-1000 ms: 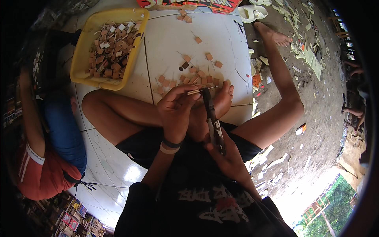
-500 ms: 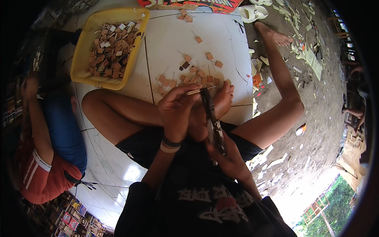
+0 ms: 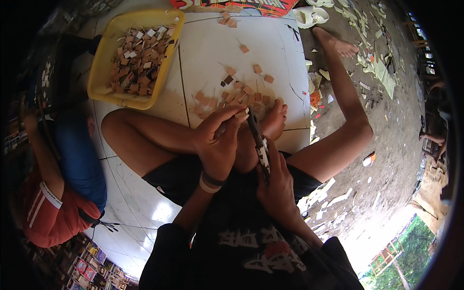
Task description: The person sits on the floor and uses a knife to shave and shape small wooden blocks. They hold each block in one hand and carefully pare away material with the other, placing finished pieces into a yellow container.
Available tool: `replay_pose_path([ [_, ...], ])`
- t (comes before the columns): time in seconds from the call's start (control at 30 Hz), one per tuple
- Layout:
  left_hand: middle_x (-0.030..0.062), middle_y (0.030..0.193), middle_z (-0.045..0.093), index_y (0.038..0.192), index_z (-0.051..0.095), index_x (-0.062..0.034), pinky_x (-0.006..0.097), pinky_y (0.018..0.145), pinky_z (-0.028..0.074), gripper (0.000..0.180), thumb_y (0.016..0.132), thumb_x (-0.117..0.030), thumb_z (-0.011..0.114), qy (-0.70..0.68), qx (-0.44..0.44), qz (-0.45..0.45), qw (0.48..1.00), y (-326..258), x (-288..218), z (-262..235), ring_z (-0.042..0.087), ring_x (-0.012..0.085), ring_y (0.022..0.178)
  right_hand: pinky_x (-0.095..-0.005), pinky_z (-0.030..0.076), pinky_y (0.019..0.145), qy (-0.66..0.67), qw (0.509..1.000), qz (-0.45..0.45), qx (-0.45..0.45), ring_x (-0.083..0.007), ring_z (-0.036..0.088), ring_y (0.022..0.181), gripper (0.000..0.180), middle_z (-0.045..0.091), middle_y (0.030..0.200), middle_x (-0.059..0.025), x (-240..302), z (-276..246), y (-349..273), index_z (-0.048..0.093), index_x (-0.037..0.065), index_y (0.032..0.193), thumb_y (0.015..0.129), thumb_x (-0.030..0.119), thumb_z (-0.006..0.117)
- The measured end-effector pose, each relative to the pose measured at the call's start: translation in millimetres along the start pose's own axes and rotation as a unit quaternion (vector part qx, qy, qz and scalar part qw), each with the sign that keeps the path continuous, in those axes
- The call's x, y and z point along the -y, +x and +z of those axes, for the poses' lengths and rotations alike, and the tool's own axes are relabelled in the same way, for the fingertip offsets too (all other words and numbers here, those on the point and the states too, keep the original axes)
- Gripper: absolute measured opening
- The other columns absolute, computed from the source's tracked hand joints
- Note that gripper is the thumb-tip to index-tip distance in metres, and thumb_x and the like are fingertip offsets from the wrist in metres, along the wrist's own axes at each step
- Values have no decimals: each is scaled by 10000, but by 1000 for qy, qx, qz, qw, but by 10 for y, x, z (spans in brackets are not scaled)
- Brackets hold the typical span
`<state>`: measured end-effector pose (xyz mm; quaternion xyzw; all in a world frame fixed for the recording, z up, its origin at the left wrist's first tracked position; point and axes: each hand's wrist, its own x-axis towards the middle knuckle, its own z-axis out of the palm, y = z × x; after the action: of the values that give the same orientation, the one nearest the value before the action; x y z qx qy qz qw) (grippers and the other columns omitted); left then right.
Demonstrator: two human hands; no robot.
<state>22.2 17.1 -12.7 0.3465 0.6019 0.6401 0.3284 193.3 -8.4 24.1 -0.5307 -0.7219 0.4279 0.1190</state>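
My left hand is closed, pinching a small light wooden piece between thumb and fingertips. My right hand grips the lower part of a narrow dark tool with whitish patches; its exact kind is unclear. The tool's upper end is close beside the wooden piece, and I cannot tell if they touch. Just beyond my hands, several small brown square pieces with thin sticks lie scattered on the white tiles, near my bare foot.
A yellow tub at the far left holds many similar brown squares. Left of me sits a person in a red shirt. On the right, paper scraps litter the bare ground, with pale sandals at the tile edge.
My right hand has moved up along the tool, which now shows less of its length. The wooden piece in my left hand has turned, showing a broader side.
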Motion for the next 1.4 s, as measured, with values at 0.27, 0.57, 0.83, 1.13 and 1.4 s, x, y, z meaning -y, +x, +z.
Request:
replay_pose_path([
  [0.27,144,1032,782,1221,705,89,306,834,614,265,1019,-82,720,-94,9,-188,978,188,-112,-222,756,185,908,-520,518,938,57,998,-27,-15,-486,614,1138,824,577,1274,-276,-91,-170,35,307,44,1654,916,-79,652],
  [0.57,129,997,783,1213,714,76,300,817,609,262,1025,-105,714,-92,60,-223,969,200,-272,-280,752,174,878,-460,506,981,128,987,-77,56,-450,621,1153,779,581,1319,-273,-225,-267,50,344,26,1641,931,-77,645],
  [0.83,114,1014,767,1192,700,70,297,829,599,236,1021,-92,719,-146,-6,-194,970,70,-258,-164,736,161,882,-416,521,911,148,986,-74,33,-399,650,1031,741,632,1199,-247,-96,-177,4,354,0,1628,950,-62,645],
  [1.13,108,1030,757,1208,679,66,291,858,601,233,1022,-69,715,-130,53,-198,970,132,-293,-258,734,153,925,-403,528,877,128,989,-63,43,-355,637,949,705,625,1126,-222,-78,-224,-30,345,-39,1619,977,-15,636],
  [1.4,110,1103,753,1233,689,68,283,939,596,263,982,8,739,-187,85,-244,948,103,-294,-139,738,162,1034,-388,518,867,148,986,-61,48,-372,641,949,741,626,1122,-236,-85,-217,-31,342,-29,1629,951,-59,641],
])
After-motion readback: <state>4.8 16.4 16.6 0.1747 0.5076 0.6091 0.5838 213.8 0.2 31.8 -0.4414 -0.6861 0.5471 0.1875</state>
